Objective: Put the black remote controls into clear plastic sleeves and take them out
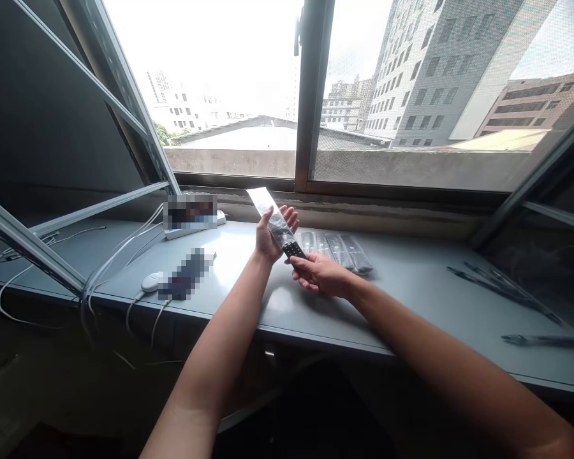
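Both my hands hold a black remote control (293,247) that sits partly inside a long clear plastic sleeve (266,205). My left hand (270,234) is wrapped round the sleeve's middle, fingers behind it. Closed on the remote's lower end is my right hand (319,274), just above the grey table (411,280). The sleeve's free end sticks up toward the window.
Several more bagged remotes (344,250) lie in a row just behind my hands. A white mouse (151,281), white cables (115,255) and a power strip lie at the left. Dark pens or strips (502,290) lie at the right. A metal frame bar (29,245) slants across the left.
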`<control>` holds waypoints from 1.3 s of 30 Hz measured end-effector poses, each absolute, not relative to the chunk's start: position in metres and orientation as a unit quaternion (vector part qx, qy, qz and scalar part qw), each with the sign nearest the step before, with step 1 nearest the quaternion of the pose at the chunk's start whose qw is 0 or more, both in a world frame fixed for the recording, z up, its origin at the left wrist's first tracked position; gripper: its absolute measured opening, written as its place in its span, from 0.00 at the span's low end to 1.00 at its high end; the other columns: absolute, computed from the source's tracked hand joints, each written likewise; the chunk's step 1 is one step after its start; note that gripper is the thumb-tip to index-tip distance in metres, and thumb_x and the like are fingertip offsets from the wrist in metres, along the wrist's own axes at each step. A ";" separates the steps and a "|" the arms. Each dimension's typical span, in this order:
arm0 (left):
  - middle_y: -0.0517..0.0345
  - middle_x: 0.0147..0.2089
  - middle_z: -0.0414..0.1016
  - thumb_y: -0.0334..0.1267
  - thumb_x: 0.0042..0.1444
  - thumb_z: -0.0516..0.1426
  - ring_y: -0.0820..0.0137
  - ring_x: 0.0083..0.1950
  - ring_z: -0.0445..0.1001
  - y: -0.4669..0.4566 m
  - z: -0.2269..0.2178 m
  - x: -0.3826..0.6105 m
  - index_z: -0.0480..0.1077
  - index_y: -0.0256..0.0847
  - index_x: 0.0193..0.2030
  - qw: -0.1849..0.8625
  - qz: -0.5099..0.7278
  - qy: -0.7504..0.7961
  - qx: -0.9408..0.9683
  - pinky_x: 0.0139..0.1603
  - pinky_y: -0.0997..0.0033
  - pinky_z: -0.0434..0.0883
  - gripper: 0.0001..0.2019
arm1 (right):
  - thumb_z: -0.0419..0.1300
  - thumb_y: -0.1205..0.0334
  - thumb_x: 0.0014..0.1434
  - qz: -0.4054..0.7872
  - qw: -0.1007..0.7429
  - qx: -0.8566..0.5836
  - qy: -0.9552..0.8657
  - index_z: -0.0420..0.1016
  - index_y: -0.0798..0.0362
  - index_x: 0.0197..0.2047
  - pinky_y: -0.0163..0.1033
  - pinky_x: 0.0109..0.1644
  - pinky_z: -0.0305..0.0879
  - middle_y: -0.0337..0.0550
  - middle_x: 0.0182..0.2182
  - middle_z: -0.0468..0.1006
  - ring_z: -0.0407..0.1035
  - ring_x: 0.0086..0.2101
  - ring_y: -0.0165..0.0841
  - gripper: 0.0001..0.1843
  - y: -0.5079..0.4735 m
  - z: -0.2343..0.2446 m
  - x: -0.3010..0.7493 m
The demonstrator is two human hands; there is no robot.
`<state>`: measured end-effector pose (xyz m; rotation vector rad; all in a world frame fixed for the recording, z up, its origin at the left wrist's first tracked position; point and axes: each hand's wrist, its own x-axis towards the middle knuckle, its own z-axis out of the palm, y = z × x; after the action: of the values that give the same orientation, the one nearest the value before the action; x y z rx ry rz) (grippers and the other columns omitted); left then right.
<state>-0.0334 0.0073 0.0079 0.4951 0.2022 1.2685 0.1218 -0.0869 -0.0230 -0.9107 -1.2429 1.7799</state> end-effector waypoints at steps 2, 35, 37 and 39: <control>0.51 0.44 0.82 0.39 0.72 0.59 0.71 0.38 0.81 0.014 0.006 -0.036 0.74 0.37 0.57 0.768 0.600 0.097 0.202 0.41 0.74 0.78 0.12 | 0.74 0.52 0.66 0.707 0.354 -0.364 -0.491 0.75 0.56 0.48 0.28 0.16 0.58 0.43 0.30 0.82 0.68 0.19 0.25 0.19 -0.089 -0.022 0.121; 0.60 0.33 0.75 0.39 0.73 0.61 0.73 0.33 0.78 0.009 0.000 -0.024 0.75 0.37 0.53 0.761 0.549 0.123 0.324 0.41 0.72 0.78 0.09 | 0.76 0.51 0.63 0.666 0.454 -0.348 -0.478 0.67 0.50 0.46 0.28 0.17 0.63 0.38 0.29 0.81 0.71 0.19 0.27 0.23 -0.083 -0.030 0.117; 0.57 0.36 0.78 0.41 0.71 0.63 0.68 0.39 0.82 0.007 -0.001 -0.023 0.75 0.38 0.54 0.751 0.539 0.133 0.357 0.50 0.66 0.80 0.11 | 0.76 0.49 0.63 0.654 0.476 -0.344 -0.478 0.68 0.50 0.46 0.29 0.17 0.63 0.38 0.29 0.82 0.71 0.19 0.28 0.23 -0.082 -0.030 0.118; 0.53 0.40 0.81 0.42 0.70 0.64 0.64 0.44 0.85 0.006 -0.002 -0.022 0.76 0.37 0.55 0.742 0.530 0.147 0.384 0.55 0.61 0.79 0.13 | 0.75 0.48 0.63 0.642 0.486 -0.348 -0.480 0.68 0.49 0.47 0.29 0.16 0.63 0.38 0.29 0.82 0.71 0.19 0.28 0.23 -0.081 -0.028 0.119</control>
<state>-0.0219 0.0061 -0.0021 0.8416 0.3228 1.1610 0.1188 -0.0809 -0.0282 -0.8465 -1.1677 1.5617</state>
